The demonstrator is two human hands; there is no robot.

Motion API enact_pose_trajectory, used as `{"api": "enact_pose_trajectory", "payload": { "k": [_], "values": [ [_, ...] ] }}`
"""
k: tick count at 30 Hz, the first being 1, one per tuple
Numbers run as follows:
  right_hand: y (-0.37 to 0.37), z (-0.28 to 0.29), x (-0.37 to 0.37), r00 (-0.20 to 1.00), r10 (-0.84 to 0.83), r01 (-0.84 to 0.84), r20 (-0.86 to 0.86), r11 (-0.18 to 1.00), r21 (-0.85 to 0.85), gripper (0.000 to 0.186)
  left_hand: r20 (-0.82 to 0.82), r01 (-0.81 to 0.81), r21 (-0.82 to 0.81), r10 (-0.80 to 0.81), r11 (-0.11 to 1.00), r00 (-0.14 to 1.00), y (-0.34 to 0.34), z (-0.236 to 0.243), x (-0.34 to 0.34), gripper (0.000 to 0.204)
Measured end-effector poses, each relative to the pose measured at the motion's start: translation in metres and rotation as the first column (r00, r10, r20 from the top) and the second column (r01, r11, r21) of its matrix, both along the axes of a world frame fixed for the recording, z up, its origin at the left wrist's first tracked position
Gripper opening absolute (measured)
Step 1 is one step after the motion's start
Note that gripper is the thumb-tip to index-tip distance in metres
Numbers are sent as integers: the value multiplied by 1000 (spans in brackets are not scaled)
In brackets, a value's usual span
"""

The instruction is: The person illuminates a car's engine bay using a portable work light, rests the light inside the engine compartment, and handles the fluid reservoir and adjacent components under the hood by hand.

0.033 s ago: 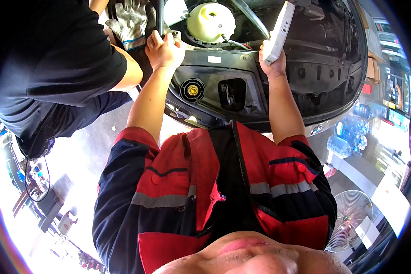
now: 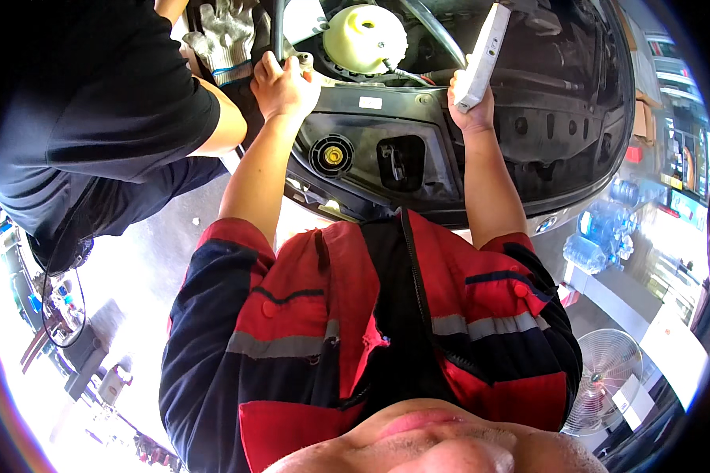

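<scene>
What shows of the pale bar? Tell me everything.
The pale bar is long, straight and boxy, whitish-grey, with small dark spots along one side; metal or plastic, I cannot tell. It slants, its far end leaning right, over the dark engine bay. The right hand grips its near part.

Person's right hand (image 2: 472,114) grips a pale oblong bar (image 2: 485,59), tilted, over the open engine bay (image 2: 528,158). Left hand (image 2: 285,91) curled at the bay's front edge, just below a dark rod (image 2: 278,27); can't tell if gripping it. Pale yellow-green rounded reservoir (image 2: 363,39) between the hands, yellow round fitting (image 2: 333,156) nearer the body. Grey glove (image 2: 227,39) left of left hand. Co-worker in black (image 2: 118,102) at left, fan (image 2: 603,374) lower right
</scene>
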State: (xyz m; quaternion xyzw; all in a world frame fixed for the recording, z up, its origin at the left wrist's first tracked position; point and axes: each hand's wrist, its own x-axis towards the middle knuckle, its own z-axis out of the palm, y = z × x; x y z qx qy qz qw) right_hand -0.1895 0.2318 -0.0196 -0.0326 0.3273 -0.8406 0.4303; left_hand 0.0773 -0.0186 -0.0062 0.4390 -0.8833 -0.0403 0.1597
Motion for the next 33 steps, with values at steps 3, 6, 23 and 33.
{"api": "enact_pose_trajectory", "payload": {
  "k": [3,6,23,33],
  "values": [
    [1,0,1,1000,-20,20,-14,1000,4,44,-11,18,-18,-18,1000,1000,0,-2,1,43],
    [1,-2,-2,1000,-10,9,11,999,31,45,10,23,-3,-23,1000,1000,-1,-1,1,43],
    [1,-5,-4,999,12,-11,37,1000,-12,50,29,8,17,-8,1000,1000,-2,-3,1,43],
    [0,-4,-4,1000,3,-3,-14,1000,-8,49,10,14,3,-14,1000,1000,-2,-3,1,42]
  ]
}}
